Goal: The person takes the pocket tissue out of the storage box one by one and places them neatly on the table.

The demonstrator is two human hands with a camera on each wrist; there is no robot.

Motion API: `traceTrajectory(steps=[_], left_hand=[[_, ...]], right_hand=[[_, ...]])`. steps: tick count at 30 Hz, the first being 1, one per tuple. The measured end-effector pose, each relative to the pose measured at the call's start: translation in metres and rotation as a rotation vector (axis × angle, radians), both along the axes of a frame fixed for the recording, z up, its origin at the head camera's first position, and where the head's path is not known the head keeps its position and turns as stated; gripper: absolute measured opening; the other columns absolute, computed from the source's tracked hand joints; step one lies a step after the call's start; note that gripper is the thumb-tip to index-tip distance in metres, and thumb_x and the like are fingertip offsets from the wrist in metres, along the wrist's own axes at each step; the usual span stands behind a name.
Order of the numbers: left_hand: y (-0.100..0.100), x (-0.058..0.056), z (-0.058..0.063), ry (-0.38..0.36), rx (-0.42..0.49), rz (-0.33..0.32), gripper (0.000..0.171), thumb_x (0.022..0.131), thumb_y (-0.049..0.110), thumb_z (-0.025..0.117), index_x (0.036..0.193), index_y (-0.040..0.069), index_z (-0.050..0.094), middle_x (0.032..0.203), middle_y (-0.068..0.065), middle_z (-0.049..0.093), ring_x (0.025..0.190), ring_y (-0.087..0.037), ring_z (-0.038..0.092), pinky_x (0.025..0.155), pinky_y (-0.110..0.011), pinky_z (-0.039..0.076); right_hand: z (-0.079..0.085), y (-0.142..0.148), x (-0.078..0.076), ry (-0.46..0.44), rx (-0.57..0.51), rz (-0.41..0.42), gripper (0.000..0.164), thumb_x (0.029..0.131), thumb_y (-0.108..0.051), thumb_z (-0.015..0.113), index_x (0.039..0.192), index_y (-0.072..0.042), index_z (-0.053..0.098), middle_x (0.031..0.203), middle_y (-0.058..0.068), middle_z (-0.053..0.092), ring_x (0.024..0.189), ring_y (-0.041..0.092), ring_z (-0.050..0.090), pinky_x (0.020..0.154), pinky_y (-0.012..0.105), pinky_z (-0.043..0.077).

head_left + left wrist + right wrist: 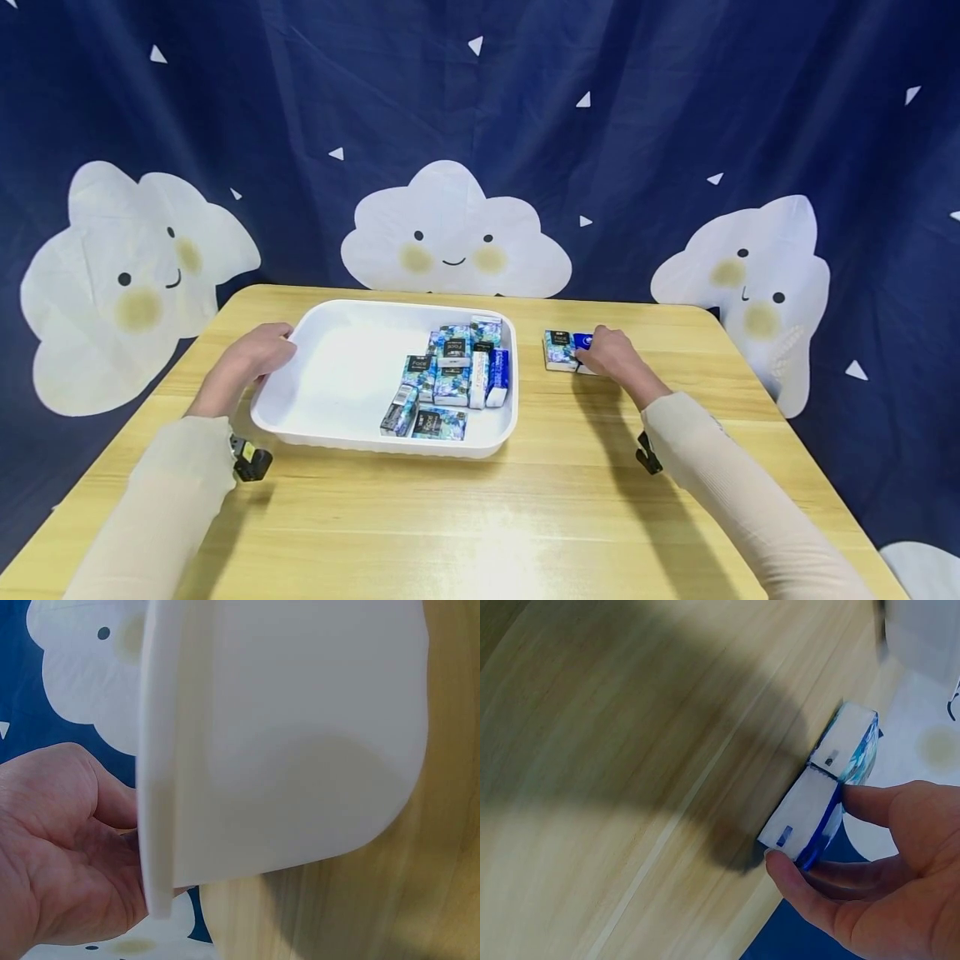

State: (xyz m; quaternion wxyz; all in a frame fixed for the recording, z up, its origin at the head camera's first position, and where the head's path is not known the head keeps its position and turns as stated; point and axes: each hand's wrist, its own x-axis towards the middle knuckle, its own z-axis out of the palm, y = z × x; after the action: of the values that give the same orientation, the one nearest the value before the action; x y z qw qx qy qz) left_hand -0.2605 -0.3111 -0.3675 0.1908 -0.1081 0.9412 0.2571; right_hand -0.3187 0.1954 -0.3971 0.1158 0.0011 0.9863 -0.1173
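A white plastic tray (330, 375) sits on the table, with several blue-and-black pocket tissue packs (452, 385) labelled "Face" heaped in its right half. At its left end, my left hand (262, 348) grips the rim (156, 750); part of the fingers is hidden behind it. Right of the tray, two packs lie side by side on the tabletop. My right hand (611, 354) pinches the dark blue pocket tissue pack (802, 814) between thumb and fingers. Touching that pack's end is a floral pocket tissue pack (560, 350).
The wooden table (480, 517) runs back to a dark blue curtain (525, 92) with white clouds and triangles. Inside the tray, a dark blue pack (498, 377) stands by the right wall. A black wrist camera (251, 461) hangs under the left sleeve.
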Motion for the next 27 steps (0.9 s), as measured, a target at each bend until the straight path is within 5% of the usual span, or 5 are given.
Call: traceTrajectory(steps=[27], left_hand=[[-0.0005, 0.001, -0.001, 0.03, 0.027, -0.014, 0.06, 0.091, 0.009, 0.032, 0.144, -0.012, 0.017, 0.137, -0.036, 0.031, 0.107, -0.04, 0.047, 0.073, -0.038, 0.049]], right_hand=[[0.0002, 0.0018, 0.0014, 0.021, -0.013, -0.012, 0.068, 0.092, -0.034, 0.057, 0.131, 0.018, 0.037, 0.119, 0.036, 0.052, 0.11, 0.043, 0.053, 0.09, 0.049, 0.046]])
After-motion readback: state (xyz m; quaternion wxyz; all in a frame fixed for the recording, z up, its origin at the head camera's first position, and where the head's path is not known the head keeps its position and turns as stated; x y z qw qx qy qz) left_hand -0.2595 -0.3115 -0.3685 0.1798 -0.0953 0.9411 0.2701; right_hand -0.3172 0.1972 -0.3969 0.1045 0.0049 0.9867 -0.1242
